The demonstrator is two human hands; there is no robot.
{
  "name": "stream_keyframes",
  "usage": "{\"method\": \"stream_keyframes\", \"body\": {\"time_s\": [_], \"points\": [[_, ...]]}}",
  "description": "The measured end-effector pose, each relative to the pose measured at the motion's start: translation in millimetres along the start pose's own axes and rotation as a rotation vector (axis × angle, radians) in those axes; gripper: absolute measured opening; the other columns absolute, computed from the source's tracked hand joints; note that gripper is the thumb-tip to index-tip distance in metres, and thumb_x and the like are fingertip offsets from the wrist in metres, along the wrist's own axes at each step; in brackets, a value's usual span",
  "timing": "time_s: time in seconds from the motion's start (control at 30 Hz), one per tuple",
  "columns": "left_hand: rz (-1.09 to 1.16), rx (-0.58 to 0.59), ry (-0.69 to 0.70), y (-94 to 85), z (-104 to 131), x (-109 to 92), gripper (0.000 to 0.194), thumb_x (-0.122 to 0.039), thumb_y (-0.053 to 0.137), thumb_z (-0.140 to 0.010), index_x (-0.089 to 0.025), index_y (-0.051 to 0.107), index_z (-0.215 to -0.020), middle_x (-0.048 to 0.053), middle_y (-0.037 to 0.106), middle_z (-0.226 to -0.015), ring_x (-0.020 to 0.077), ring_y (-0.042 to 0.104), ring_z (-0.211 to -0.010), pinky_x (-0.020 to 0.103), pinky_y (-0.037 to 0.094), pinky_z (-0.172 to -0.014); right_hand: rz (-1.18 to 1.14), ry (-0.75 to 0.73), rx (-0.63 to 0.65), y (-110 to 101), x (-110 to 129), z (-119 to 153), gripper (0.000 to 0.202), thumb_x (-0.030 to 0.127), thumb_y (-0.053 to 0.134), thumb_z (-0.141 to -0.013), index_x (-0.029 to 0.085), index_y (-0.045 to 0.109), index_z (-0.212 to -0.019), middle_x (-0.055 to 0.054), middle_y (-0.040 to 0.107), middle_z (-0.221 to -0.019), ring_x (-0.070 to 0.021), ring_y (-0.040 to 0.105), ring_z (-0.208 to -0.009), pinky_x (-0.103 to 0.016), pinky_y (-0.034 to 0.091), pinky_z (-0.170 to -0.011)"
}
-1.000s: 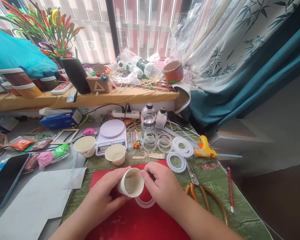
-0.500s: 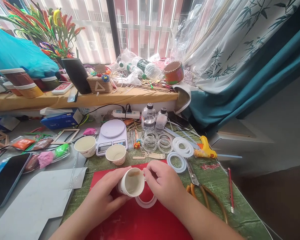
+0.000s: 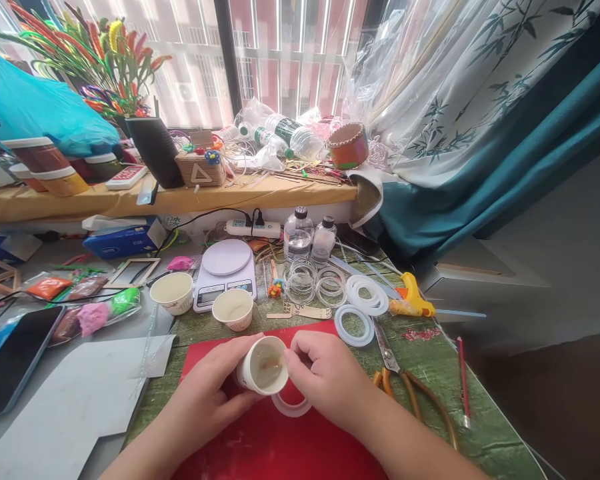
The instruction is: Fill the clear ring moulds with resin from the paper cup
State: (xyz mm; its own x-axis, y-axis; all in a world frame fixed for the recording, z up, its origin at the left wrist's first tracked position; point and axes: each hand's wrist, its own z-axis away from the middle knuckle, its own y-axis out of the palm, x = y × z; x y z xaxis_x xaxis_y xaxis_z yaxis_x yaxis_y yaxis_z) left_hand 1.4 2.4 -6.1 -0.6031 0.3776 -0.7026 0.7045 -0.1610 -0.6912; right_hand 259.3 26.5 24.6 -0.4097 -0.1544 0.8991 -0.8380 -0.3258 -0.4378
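My left hand point(image 3: 215, 380) is wrapped round a white paper cup point(image 3: 250, 373), its mouth tilted toward me. At the cup's right rim, my right hand point(image 3: 327, 370) pinches a thin wooden stir stick; its pale brown tip point(image 3: 270, 365) shows inside the cup, and the rest is hidden by my fingers. Below my right hand, a pale ring mold point(image 3: 293, 408) lies partly covered on a red sheet point(image 3: 260, 447). Just beyond the cup stands a second paper cup point(image 3: 233, 320), in front of a white kitchen scale point(image 3: 225, 260).
A third paper cup point(image 3: 172, 303) stands left of the scale. To the right lie scissors point(image 3: 387, 353), white ring molds point(image 3: 354, 325), a yellow glue gun point(image 3: 413, 297) and a pencil point(image 3: 463, 380). Two clear bottles point(image 3: 299, 233) stand behind. A phone point(image 3: 17, 360) lies at the left.
The stick's tip has shifted lower and deeper inside the cup, and my right hand has dipped slightly. My left hand keeps the cup in place.
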Motion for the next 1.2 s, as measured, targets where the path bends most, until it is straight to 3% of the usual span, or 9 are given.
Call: {"method": "stream_keyframes", "body": {"time_s": [0.13, 0.47, 0.57, 0.67, 0.77, 0.87, 1.0, 1.1, 1.2], "points": [[0.004, 0.002, 0.001, -0.2, -0.3, -1.0, 0.057, -0.041, 0.080, -0.099, -0.040, 0.065, -0.154, 0.005, 0.078, -0.149, 0.0307, 0.079, -0.130, 0.039, 0.065, -0.109, 0.010, -0.030, -0.021, 0.8, 1.1, 1.6, 0.031, 0.034, 0.057, -0.100, 0.024, 0.047, -0.073, 0.002, 0.053, -0.070, -0.0157, 0.046, -0.066, -0.030, 0.031, -0.062], [0.006, 0.005, 0.002, -0.1, 0.3, -1.4, 0.057, -0.039, 0.080, -0.099, -0.041, 0.065, -0.154, 0.003, 0.079, -0.148, 0.0284, 0.079, -0.129, 0.036, 0.065, -0.108, -0.096, 0.065, 0.042, 0.3, 1.6, 1.2, 0.030, 0.036, 0.059, -0.100, 0.023, 0.051, -0.074, 0.002, 0.055, -0.070, -0.0154, 0.048, -0.066, -0.029, 0.032, -0.062], [0.003, 0.004, 0.006, -0.2, 1.4, -0.2, 0.059, -0.037, 0.080, -0.098, -0.041, 0.064, -0.155, 0.003, 0.079, -0.149, 0.0287, 0.079, -0.130, 0.036, 0.065, -0.108, -0.071, 0.047, 0.002, 1.0, 0.1, 1.1, 0.032, 0.037, 0.057, -0.101, 0.024, 0.049, -0.074, 0.002, 0.054, -0.070, -0.0159, 0.047, -0.067, -0.030, 0.032, -0.063], [-0.001, 0.002, 0.008, 0.0, 1.7, 1.2, 0.060, -0.036, 0.081, -0.097, -0.040, 0.065, -0.155, 0.004, 0.079, -0.149, 0.0297, 0.079, -0.130, 0.036, 0.066, -0.107, -0.092, 0.047, 0.062, 1.6, -0.3, 1.1, 0.031, 0.037, 0.057, -0.101, 0.024, 0.049, -0.073, 0.002, 0.054, -0.070, -0.0160, 0.047, -0.067, -0.030, 0.032, -0.062], [-0.005, -0.001, 0.008, 0.6, 1.4, 2.3, 0.061, -0.033, 0.081, -0.096, -0.041, 0.065, -0.155, 0.003, 0.079, -0.149, 0.0292, 0.079, -0.130, 0.036, 0.065, -0.108, -0.036, 0.008, 0.016, 2.1, 0.2, 1.9, 0.033, 0.036, 0.056, -0.101, 0.024, 0.046, -0.073, 0.002, 0.052, -0.071, -0.0162, 0.046, -0.068, -0.030, 0.031, -0.063], [-0.007, -0.004, 0.009, 1.3, 1.1, 2.8, 0.060, -0.035, 0.081, -0.096, -0.040, 0.066, -0.154, 0.004, 0.079, -0.149, 0.0293, 0.079, -0.128, 0.036, 0.066, -0.107, -0.058, -0.006, 0.060, 2.5, 0.4, 2.9, 0.030, 0.034, 0.057, -0.101, 0.024, 0.048, -0.074, 0.002, 0.053, -0.070, -0.0158, 0.047, -0.066, -0.030, 0.031, -0.062], [-0.009, -0.005, 0.017, 1.5, 0.9, 2.6, 0.059, -0.037, 0.081, -0.099, -0.040, 0.064, -0.156, 0.005, 0.078, -0.151, 0.0295, 0.078, -0.130, 0.036, 0.065, -0.109, 0.019, -0.043, -0.047, 2.6, 0.2, 3.0, 0.034, 0.036, 0.055, -0.103, 0.024, 0.043, -0.072, 0.002, 0.051, -0.071, -0.0162, 0.045, -0.067, -0.031, 0.030, -0.063], [-0.005, -0.005, 0.032, 0.4, 0.1, 1.1, 0.059, -0.039, 0.081, -0.099, -0.041, 0.063, -0.156, 0.004, 0.078, -0.150, 0.0283, 0.079, -0.129, 0.035, 0.065, -0.108, -0.027, -0.004, 0.018, 2.3, 0.7, 3.1, 0.032, 0.034, 0.056, -0.102, 0.024, 0.047, -0.074, 0.003, 0.052, -0.070, -0.0156, 0.046, -0.065, -0.030, 0.030, -0.062], [-0.002, -0.005, 0.040, -1.5, -1.4, -1.8, 0.059, -0.038, 0.082, -0.099, -0.042, 0.064, -0.155, 0.003, 0.079, -0.148, 0.0279, 0.080, -0.128, 0.035, 0.066, -0.106, 0.015, -0.040, -0.019, 2.8, 1.1, 3.5, 0.033, 0.034, 0.056, -0.102, 0.024, 0.044, -0.073, 0.003, 0.051, -0.070, -0.0155, 0.045, -0.065, -0.031, 0.028, -0.062]]}}
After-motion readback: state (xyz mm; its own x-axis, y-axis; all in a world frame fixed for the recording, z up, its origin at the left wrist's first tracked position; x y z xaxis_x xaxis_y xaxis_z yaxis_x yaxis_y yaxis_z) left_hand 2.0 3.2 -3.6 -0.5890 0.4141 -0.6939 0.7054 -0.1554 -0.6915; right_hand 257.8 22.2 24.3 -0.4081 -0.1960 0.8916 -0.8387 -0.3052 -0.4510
